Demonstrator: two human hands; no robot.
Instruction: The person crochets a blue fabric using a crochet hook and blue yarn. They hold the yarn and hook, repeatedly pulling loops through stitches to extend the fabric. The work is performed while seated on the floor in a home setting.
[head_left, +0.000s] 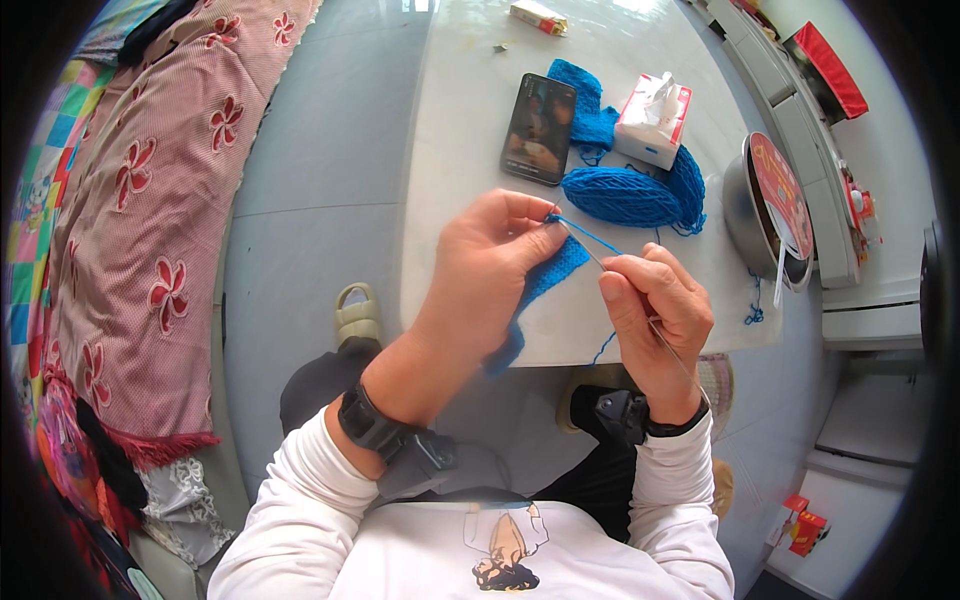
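Between the thumb and fingers of my left hand is the top edge of a blue knitted strip, which hangs down past the table's near edge. My right hand grips a thin metal knitting needle that slants up to the stitches at my left fingertips. A strand of blue yarn runs taut from those stitches to my right forefinger. Another length of yarn dangles below my right hand. Part of the strip is hidden behind my left hand and forearm.
On the white table lie a phone, a blue yarn skein, another blue knitted piece, a tissue box and a small carton. A metal bowl holding a hand fan stands at the right.
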